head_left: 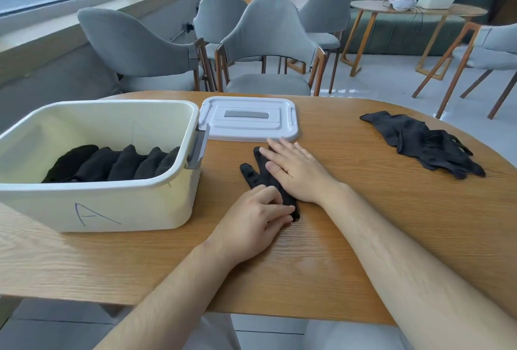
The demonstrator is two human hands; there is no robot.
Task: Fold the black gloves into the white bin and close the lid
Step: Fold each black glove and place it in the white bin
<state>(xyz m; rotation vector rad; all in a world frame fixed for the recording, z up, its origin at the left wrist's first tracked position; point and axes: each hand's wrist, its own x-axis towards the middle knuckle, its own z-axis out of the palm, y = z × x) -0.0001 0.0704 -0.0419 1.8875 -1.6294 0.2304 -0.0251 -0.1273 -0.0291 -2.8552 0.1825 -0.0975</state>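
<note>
Pressing a thin black fabric glove flat on the oval wood-grain counter, the right grip lies released, its fingers straight across the glove's palm. The left grip bends its fingers over the cuff end; whether it pinches the cloth or only pins it cannot be told.

A rectangular white plastic bin marked "A" stands near, to the left of the left grip, with a row of folded black bundles inside. A flat white plastic lid lies just beyond the right grip's fingertips, and a loose heap of black gloves waits well off to that grip's right.

The likely trouble is slippage. Thin cloth on smooth wood may slide or spring open if one grip lifts before the fold is set. The glove's thumb, poking out to the left of the right grip, may leave a lopsided bundle. The row already seems to span the bin, so room for the heap looks doubtful.

Most of the glove is hidden under both grips. The heap cannot be counted, and the bin's near wall cuts off the bundles' lower halves.
</note>
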